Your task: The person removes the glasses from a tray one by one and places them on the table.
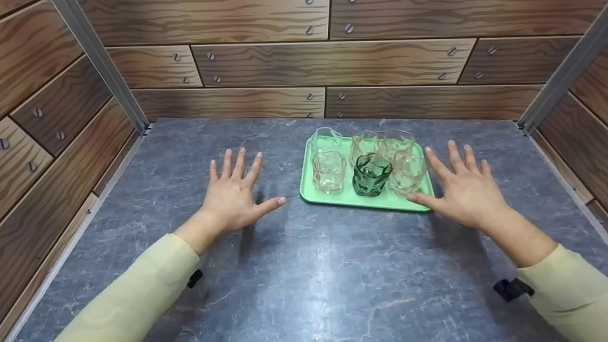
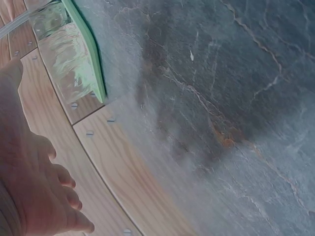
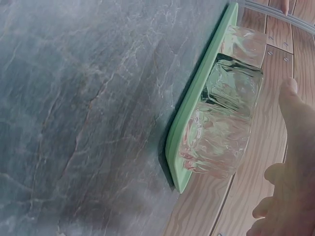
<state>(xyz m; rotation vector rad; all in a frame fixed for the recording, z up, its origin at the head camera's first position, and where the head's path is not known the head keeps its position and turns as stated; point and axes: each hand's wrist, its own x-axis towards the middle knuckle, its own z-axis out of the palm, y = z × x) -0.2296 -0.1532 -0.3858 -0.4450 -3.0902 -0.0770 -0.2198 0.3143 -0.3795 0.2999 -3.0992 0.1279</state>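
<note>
A light green tray (image 1: 351,201) lies on the table with several tumblers standing on it. One tumbler, dark green (image 1: 372,175), is at the front middle. The others are clear or faintly tinted, among them a front-left tumbler (image 1: 328,173) and a front-right tumbler (image 1: 407,174). My left hand (image 1: 232,198) hovers over the table left of the tray, fingers spread, holding nothing. My right hand (image 1: 468,192) is spread at the tray's right edge, its thumb overlapping the front right corner in the head view. In the right wrist view the tumblers (image 3: 219,140) appear beside that hand (image 3: 298,167).
The grey marbled table (image 1: 304,266) is bounded by a wood-plank-patterned back wall (image 1: 266,64) and matching side walls. Metal posts (image 1: 102,66) rise at the back corners. A small black wrist mount (image 1: 513,289) sits under the right sleeve.
</note>
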